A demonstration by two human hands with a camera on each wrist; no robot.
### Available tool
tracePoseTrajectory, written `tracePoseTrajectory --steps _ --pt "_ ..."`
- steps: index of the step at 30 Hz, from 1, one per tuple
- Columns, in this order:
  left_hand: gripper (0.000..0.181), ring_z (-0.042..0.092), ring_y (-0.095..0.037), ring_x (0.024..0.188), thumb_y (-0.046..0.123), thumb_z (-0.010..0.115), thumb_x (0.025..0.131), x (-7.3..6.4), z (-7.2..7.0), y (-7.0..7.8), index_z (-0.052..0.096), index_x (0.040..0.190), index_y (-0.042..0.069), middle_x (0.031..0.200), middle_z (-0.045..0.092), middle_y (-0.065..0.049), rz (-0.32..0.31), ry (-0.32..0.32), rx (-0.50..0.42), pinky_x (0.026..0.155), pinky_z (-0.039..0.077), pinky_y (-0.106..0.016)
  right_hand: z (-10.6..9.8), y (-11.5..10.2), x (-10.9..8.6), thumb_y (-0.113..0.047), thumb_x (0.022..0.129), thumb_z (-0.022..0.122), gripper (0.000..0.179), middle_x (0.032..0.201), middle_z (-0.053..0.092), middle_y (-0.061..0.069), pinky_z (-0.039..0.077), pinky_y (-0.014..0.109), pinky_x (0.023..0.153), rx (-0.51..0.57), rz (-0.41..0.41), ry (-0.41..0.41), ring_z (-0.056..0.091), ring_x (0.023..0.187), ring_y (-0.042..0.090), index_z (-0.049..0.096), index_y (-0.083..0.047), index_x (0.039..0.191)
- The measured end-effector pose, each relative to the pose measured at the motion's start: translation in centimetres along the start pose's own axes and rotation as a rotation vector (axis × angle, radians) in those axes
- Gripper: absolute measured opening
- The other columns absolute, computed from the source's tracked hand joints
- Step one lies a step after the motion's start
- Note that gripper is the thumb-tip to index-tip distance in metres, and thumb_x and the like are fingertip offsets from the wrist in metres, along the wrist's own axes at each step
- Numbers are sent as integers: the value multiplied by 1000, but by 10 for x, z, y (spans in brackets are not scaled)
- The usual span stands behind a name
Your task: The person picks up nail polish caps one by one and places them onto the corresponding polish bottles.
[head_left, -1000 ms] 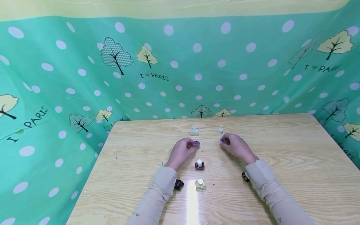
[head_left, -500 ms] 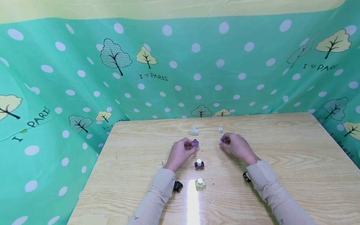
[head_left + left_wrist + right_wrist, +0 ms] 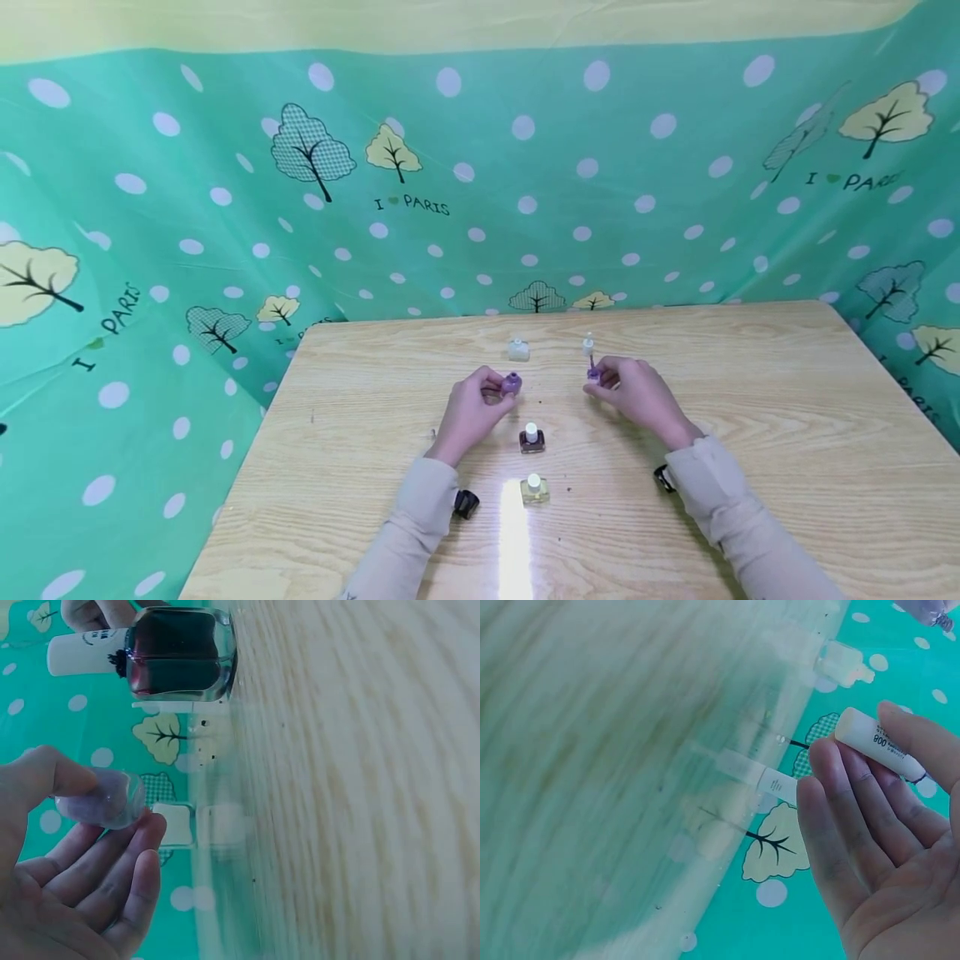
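My left hand (image 3: 474,410) holds an uncapped purple nail polish bottle (image 3: 512,384) between thumb and fingers, its neck upward. In the left wrist view the purple bottle (image 3: 112,799) appears off the tabletop. To the right, my right hand (image 3: 639,398) pinches a white nail polish cap (image 3: 871,739), with its purple-coated brush (image 3: 592,362) pointing up. Behind the hands stand an uncapped white polish bottle (image 3: 518,351) and, further right, another white cap (image 3: 588,346) with its brush up. Nearer me is a capped dark red polish bottle (image 3: 532,441).
A capped pale yellow polish bottle (image 3: 535,491) stands closest to me, beside a bright light reflection. The wooden table (image 3: 360,400) ends at the back against a green dotted curtain (image 3: 420,250). Small dark specks lie near the bottles.
My left hand has shifted slightly left with the purple bottle. In my right hand the cap now shows its brush standing upward, which was not visible before.
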State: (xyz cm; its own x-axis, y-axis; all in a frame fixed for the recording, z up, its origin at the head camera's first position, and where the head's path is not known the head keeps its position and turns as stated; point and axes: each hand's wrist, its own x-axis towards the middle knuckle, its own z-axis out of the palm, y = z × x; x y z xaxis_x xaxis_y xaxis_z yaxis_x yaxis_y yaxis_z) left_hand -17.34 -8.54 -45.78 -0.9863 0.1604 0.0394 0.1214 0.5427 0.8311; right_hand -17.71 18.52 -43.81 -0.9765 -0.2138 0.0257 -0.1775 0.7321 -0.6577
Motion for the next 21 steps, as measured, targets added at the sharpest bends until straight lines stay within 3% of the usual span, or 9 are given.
tracePoseTrajectory --steps 6,14,21 --pt "21 65 -12 91 17 73 85 -5 -3 0 65 104 12 101 71 -1 19 24 -22 79 56 -24 -1 -4 -6 -24 87 76 18 83 68 0 55 32 71 -15 -25 16 62 77 13 70 -8 93" --pt "20 66 -13 91 15 73 85 -13 -10 1 68 105 12 99 72 0 95 53 -41 81 57 -28 -4 -13 -12 -21 86 78 18 83 68 1 55 32 73 32 -31 14 62 79 15 70 -7 93" --pt "19 67 -13 87 14 72 86 -20 -16 3 70 104 11 97 73 -1 149 77 -32 78 58 -27 -5 -21 -20 -18 83 80 15 80 68 -3 54 29 70 -1 -108 73 62 77 12 72 -8 91"
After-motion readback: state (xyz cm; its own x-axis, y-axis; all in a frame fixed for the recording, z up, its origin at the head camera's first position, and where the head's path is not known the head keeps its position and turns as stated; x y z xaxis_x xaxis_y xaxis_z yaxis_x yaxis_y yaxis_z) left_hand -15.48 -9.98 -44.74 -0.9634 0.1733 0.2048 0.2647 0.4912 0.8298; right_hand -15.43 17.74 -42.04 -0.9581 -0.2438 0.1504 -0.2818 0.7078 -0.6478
